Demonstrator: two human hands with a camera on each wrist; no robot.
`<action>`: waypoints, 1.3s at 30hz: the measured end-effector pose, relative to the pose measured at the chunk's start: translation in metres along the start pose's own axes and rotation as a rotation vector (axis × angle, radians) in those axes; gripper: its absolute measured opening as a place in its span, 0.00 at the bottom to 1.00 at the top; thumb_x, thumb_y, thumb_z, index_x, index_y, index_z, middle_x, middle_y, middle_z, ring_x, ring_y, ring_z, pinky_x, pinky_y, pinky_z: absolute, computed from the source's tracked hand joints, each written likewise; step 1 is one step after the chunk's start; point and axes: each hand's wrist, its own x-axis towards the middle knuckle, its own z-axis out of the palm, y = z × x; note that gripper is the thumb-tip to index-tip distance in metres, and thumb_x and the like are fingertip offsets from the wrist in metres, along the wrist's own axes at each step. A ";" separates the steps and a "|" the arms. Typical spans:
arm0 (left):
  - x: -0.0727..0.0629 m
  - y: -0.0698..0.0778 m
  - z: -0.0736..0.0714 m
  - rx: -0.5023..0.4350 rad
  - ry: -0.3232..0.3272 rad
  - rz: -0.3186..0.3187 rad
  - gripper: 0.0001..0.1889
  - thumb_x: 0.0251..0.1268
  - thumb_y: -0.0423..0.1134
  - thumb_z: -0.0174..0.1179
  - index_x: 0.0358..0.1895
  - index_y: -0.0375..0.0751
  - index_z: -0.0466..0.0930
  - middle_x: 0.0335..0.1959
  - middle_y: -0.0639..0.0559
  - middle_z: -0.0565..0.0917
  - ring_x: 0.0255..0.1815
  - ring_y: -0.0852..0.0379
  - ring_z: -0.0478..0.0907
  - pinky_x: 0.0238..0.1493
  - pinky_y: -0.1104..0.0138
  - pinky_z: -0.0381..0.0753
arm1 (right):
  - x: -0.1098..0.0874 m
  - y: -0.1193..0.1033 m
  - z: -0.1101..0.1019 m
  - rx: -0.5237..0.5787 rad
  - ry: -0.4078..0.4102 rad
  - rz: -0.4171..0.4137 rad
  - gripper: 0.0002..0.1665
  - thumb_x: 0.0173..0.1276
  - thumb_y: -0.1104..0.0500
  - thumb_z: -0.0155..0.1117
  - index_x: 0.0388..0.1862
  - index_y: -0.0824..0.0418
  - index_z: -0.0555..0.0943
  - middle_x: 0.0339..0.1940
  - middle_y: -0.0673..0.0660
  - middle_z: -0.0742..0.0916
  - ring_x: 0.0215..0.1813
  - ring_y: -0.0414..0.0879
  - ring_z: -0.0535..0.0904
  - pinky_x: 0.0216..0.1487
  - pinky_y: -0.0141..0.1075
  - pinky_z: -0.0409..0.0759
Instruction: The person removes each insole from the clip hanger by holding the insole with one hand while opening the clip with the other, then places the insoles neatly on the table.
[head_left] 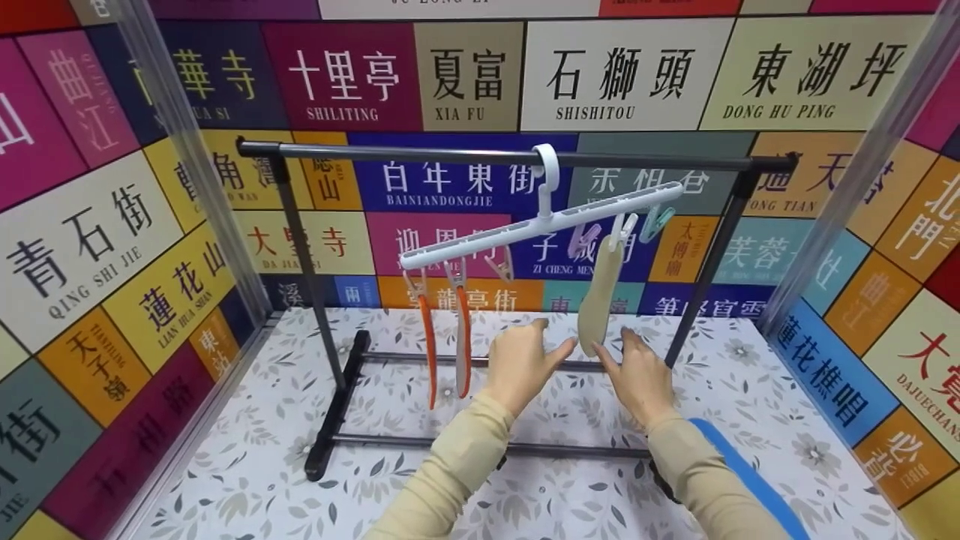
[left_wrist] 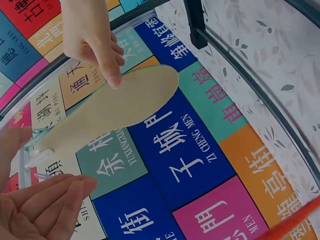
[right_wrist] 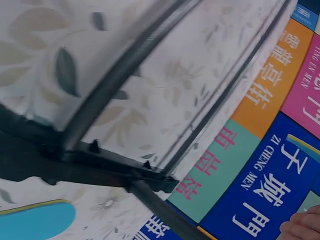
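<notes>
Nearest, the pale sleeves reach forward over the patterned tabletop, and a blue flat piece lies partly covered by the right one (perhaps another insole, judging by the rounded end in the right wrist view).

Beyond them, the left hand has its fingers released and spread, the thumb pointing towards the beige insole without gripping it. The right hand grasps nothing either: a straight digit touches the insole's edge low down, the other fingers standing apart, probably to steady a piece that can swing.

The beige insole hangs between the hands, narrow end up, in a white clip; that clip bears it, so neither hand needs to. To the left, an orange insole and an orange-edged insole hang edge-on from neighbouring clips, well apart from the beige one, which likely spreads the load.

The white hanger slants in the head view (whether tipped or turned, I cannot tell), its hook over the dark rack, which keeps everything above the tabletop. A wall of lettered tiles stands behind.
</notes>
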 end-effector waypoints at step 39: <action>0.026 0.006 -0.003 -0.050 0.025 -0.023 0.25 0.64 0.63 0.61 0.36 0.42 0.87 0.24 0.48 0.87 0.21 0.52 0.83 0.22 0.64 0.81 | 0.018 -0.026 0.006 0.012 0.128 -0.104 0.16 0.73 0.56 0.59 0.43 0.70 0.82 0.34 0.69 0.88 0.28 0.67 0.83 0.30 0.60 0.78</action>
